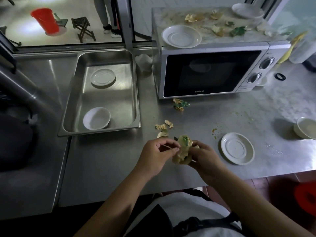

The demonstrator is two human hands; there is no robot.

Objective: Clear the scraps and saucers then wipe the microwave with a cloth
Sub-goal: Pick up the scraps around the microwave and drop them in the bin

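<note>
My left hand (156, 155) and my right hand (203, 159) meet over the steel counter, both gripping a wad of crumpled yellow-green scraps (183, 149). Loose scraps (163, 128) lie just beyond my hands, and another clump (180, 104) sits by the microwave (212, 72) door. The microwave's top carries several scraps (217, 23) and two white saucers (181, 36) (248, 11). A white saucer (237, 147) lies on the counter right of my hands. A steel tray (135, 100) holds a saucer (103, 77) and a small bowl (97, 118).
A white bowl (306, 128) sits at the counter's right edge. A black ring (280, 76) and a clear container (302, 48) are right of the microwave. A crumpled white cup (143, 62) stands left of it. A red bucket (45, 20) is on the floor beyond.
</note>
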